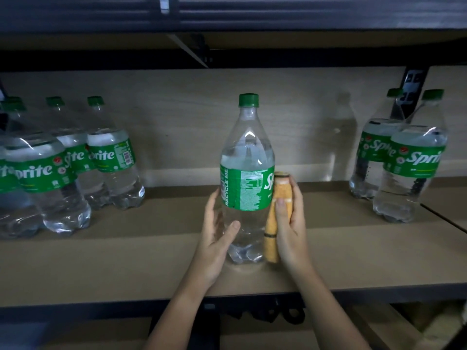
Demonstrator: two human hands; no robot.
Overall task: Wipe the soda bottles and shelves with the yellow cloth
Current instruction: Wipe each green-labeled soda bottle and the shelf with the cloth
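Note:
A clear soda bottle [246, 157] with a green cap and green label stands upright in the middle of the wooden shelf [126, 261]. My left hand [214, 238] cups its lower left side, thumb across the front. My right hand [290, 218] grips the folded yellow cloth [274, 223] and presses it against the bottle's right side, at the label's edge and below. The cloth hangs down along the bottle to near its base.
Several soda bottles [63, 168] stand grouped at the left of the shelf. Two more soda bottles [401, 157] stand at the right. A dark upper shelf [227, 21] runs overhead. A lower shelf [252, 334] shows beneath the front edge.

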